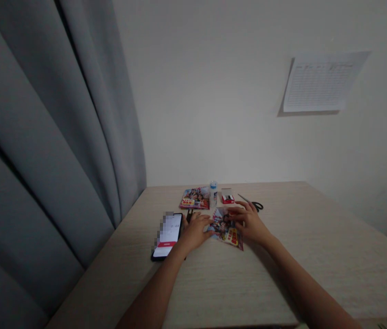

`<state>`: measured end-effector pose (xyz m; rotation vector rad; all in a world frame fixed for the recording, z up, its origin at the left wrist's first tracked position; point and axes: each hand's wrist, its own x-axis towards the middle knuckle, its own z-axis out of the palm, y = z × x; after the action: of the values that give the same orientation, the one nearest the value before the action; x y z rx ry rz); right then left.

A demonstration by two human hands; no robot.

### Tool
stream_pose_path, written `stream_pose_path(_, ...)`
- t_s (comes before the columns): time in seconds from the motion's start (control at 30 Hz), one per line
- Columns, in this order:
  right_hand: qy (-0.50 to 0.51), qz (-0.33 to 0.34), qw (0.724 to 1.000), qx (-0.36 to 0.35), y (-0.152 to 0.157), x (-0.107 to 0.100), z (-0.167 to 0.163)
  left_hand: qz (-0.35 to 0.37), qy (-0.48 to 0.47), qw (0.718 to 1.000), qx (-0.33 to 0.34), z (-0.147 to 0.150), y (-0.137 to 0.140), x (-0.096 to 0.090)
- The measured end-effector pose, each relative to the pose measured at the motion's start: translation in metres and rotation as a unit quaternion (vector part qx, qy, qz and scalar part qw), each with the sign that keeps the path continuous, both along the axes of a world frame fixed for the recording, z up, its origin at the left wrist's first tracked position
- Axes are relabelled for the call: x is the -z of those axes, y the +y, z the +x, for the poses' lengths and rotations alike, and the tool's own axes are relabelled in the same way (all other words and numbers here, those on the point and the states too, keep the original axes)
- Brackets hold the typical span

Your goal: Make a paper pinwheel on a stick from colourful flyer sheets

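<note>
A colourful printed leaflet [233, 237] lies turned at an angle on the table between my hands. My left hand [196, 230] rests at its left edge, fingers spread, with the fingertips touching the paper. From the right, my right hand [251, 224] reaches over the leaflet's upper right part. Its fingers are apart and bent onto the paper, hiding that edge. A phone [167, 236] with a lit screen lies left of my left hand. Just behind that hand, a small dark object [190, 214] is partly covered.
Behind my hands are more printed leaflets [193, 199], a clear bottle [213, 194] with a bluish top, and a small red and white box [228, 197]. Black-handled scissors [257, 205] lie beyond my right hand. A grey curtain [59, 114] hangs along the table's left side.
</note>
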<state>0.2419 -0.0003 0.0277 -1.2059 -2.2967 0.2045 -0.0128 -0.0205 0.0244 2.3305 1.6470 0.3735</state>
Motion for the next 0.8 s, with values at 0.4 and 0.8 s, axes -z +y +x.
stream_pose_path(0.4,-0.049,-0.08,0.996,-0.004,0.005,0.011,0.006,0.051,-0.001,0.999,0.004,-0.002,0.003,0.007)
stream_pose_path(0.8,-0.051,-0.098,0.993,-0.031,0.008,0.014,0.007,0.012,-0.021,0.998,0.062,-0.002,0.0,0.008)
